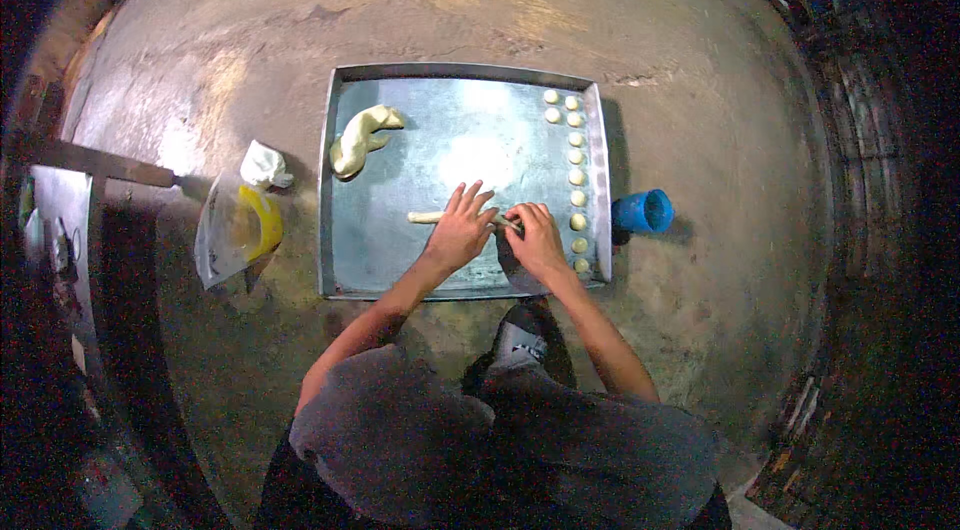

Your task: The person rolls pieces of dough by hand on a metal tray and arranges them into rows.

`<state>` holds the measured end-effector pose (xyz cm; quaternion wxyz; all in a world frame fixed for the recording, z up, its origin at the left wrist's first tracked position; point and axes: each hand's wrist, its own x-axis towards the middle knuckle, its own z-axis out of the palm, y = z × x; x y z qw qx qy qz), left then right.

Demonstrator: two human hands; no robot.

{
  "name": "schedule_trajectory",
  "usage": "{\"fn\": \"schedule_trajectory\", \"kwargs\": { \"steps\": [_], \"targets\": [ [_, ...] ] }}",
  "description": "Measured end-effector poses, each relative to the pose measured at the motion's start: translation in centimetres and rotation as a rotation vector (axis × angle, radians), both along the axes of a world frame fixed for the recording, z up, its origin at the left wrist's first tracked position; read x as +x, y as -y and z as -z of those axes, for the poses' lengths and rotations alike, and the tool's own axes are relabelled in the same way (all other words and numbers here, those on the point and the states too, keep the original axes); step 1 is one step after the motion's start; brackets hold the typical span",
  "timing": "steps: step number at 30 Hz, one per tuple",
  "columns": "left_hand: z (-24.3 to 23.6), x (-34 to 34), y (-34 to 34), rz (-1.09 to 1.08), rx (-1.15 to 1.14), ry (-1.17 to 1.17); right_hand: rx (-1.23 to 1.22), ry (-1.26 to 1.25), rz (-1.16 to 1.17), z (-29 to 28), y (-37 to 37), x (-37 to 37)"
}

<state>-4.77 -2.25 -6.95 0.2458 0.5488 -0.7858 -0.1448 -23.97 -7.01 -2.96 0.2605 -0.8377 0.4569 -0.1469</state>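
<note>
A thin rope of pale dough [424, 218] lies across the lower middle of a shallow metal tray [390, 265]. My left hand [460, 233] rests over this rope with its fingers spread, covering part of it. Just to the right, my right hand [537, 242] is closed, its fingertips curled at the rope's right end; whatever they pinch is too small to make out. Small round dough pieces [577, 178] stand in a column along the tray's right side, with a few more at the top right. A larger twisted lump of dough [362, 141] lies at the upper left.
Outside the tray's right wall is a blue cup [643, 212]. To the left, a clear plastic bag [222, 235] with a yellow part and a crumpled white bag [265, 166] lie on the concrete floor [480, 10]. A wooden piece [130, 167] juts in farther left.
</note>
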Motion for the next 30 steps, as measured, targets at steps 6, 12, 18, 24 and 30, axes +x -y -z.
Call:
{"fn": "schedule_trajectory", "kwargs": {
  "steps": [6,12,18,24,30],
  "targets": [
    [-0.9,0.9,-0.4,-0.037,-0.01,-0.322,0.265,0.236,0.085,-3.9,0.1,1.4],
    [-3.0,3.0,-1.0,-0.045,0.075,-0.413,0.402,0.357,0.157,-2.9,-0.6,2.2],
    [-4.5,5.0,-2.0,-0.05,0.05,-0.402,0.606,0.419,0.077,-0.7,-0.9,3.4],
    [-5.1,5.5,-3.1,-0.085,-0.001,-0.452,0.663,0.514,0.108,-1.9,-1.9,4.8],
    [-6.2,4.6,-3.3,-0.086,-0.093,-0.453,0.584,0.487,0.184,-1.9,-2.5,5.0]
  ]
}}
